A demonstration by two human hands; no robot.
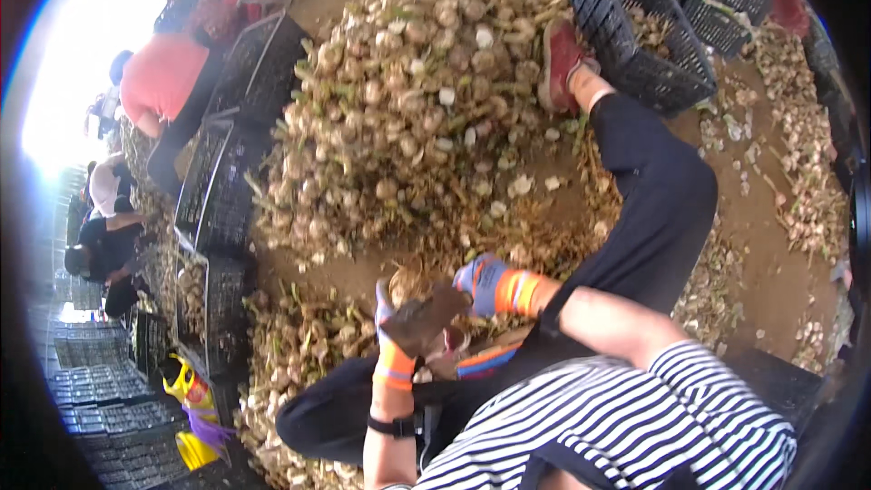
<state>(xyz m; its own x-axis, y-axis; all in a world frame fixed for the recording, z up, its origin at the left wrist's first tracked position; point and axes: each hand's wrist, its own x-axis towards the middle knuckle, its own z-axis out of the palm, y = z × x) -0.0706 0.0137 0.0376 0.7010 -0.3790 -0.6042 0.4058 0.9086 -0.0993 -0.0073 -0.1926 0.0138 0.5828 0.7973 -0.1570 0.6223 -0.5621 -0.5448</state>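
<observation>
My left hand (390,338), in an orange and grey work glove, is raised over my lap. A garlic bulb with stringy roots (406,283) is at its fingertips, and most of its fingers are hidden. Between my hands lies a dark brown flat piece (428,316), its kind unclear. My right hand (487,285), in a matching glove with orange and yellow cuff bands, is closed at the right end of that piece. Under them a blue and orange striped strip (490,360) shows beside my leg. Beyond my hands rises a large heap of garlic bulbs (408,100) with stems.
Black plastic crates (218,191) line the left side; another crate (640,45) stands beyond my red shoe (560,63). Loose garlic (798,136) lies along the right. Two co-workers bend over at left, one in a pink shirt (163,82). A yellow bag (189,390) hangs near the crates.
</observation>
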